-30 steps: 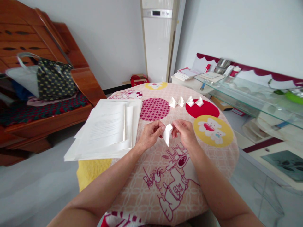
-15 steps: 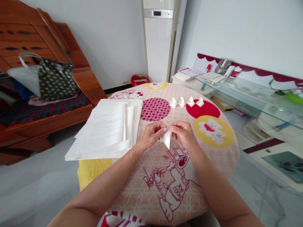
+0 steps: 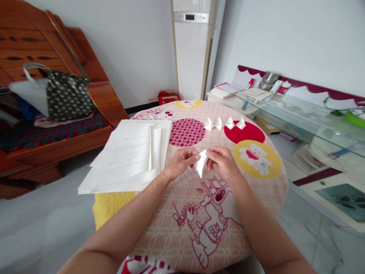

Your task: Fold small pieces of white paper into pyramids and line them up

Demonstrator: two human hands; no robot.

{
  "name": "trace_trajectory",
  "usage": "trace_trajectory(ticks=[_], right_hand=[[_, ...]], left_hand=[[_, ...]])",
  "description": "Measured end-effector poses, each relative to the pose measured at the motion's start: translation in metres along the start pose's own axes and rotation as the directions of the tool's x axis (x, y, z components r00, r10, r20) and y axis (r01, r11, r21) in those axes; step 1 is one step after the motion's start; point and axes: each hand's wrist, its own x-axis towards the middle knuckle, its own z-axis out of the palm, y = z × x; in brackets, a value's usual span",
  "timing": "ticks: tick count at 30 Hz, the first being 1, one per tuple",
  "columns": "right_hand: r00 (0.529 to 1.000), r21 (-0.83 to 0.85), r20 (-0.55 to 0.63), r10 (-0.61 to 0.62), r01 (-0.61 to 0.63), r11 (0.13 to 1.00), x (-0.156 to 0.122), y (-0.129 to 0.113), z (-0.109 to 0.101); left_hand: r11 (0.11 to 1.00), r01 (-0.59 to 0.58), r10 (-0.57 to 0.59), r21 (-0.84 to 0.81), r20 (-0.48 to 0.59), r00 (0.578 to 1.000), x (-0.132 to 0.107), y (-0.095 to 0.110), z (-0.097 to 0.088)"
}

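Note:
Between my two hands is a small folded piece of white paper (image 3: 201, 163), its pointed end hanging down toward me. My left hand (image 3: 182, 161) pinches its left edge with thumb and fingers. On the other side my right hand (image 3: 223, 161) grips the upper right edge, thumb on top. Both hands hover just over the patterned tablecloth (image 3: 182, 224). Several small folded paper shapes (image 3: 230, 123) stand in a row at the far side of the table. A loose stack of white paper sheets (image 3: 125, 156) lies left of my left hand.
A yellow cloth (image 3: 112, 205) pokes out under the paper stack. To the right stands a glass shelf (image 3: 302, 110) with cups and other items. A wooden bench (image 3: 57, 144) on the left carries a dotted bag (image 3: 68, 95). Behind the table rises a tall white cabinet-like unit (image 3: 190, 53).
The folded paper has turned slightly between my fingers, its lower tip shifting a little to the left. Both hands keep their pinch, and everything else stays in place.

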Motion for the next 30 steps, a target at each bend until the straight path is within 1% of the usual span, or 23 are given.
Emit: trace_trajectory(ticks=[3,5,9,12,15,22,26,30], right_hand=[[0.994,0.022,0.097,0.052,-0.054,0.998,0.001,-0.001,-0.005],[0.98,0.018,0.172,0.104,-0.109,0.994,0.001,-0.002,-0.007],[0.927,0.037,0.312,0.207,-0.229,0.973,0.0,-0.002,-0.009],[0.892,0.077,0.377,0.251,-0.3,0.951,0.0,0.002,-0.007],[0.878,0.106,0.397,0.268,-0.334,0.937,0.0,0.005,-0.006],[0.9,0.196,0.374,0.224,-0.313,0.929,0.002,0.004,-0.003],[0.893,0.191,0.383,0.237,-0.328,0.925,0.002,0.005,-0.004],[0.904,0.189,0.364,0.224,-0.308,0.932,0.002,0.008,-0.006]], left_hand=[[0.998,0.016,-0.016,-0.061,-0.001,1.0,0.001,0.001,-0.003],[0.995,0.026,-0.028,-0.097,-0.012,1.0,0.0,0.001,-0.004],[0.99,0.065,-0.065,-0.129,0.002,0.998,0.0,0.001,-0.005],[0.984,0.1,-0.095,-0.15,0.039,0.995,0.0,0.001,-0.005],[0.977,0.118,-0.109,-0.179,0.056,0.992,0.0,-0.001,-0.007],[0.956,0.144,-0.131,-0.254,0.066,0.989,0.001,-0.006,-0.009],[0.957,0.147,-0.137,-0.249,0.06,0.989,0.0,-0.006,-0.01],[0.967,0.127,-0.12,-0.223,0.044,0.992,0.001,-0.005,-0.01]])
